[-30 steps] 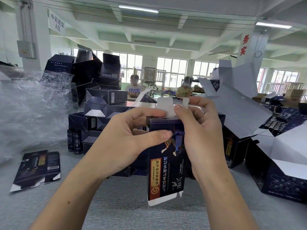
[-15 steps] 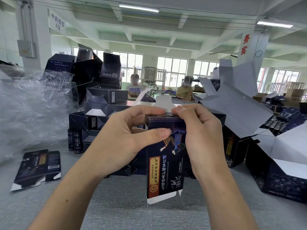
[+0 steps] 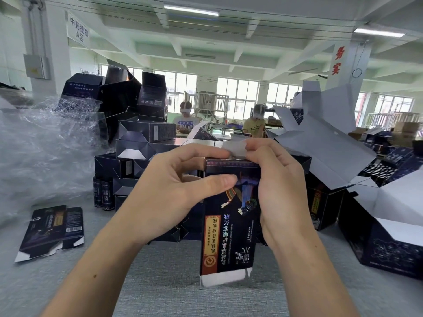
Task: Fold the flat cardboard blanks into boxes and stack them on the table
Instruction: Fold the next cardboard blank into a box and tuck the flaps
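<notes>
We record a single view, from a wide-angle camera worn on the person's head. It faces forward, pitched only slightly down: the grey table [image 3: 160, 294] fills the bottom of the frame and a ceiling light [image 3: 191, 10] sits near the top. Both forearms enter from the bottom edge. The left hand [image 3: 167, 195] and right hand [image 3: 281, 191] meet at frame centre on the dark box [image 3: 231, 225], close to the lens and large in frame. The pile of boxes [image 3: 142, 143] stands just behind them; the windows [image 3: 238, 92] lie far across the hall. Verticals lean toward the edges, as on the left pillar [image 3: 52, 42].
</notes>
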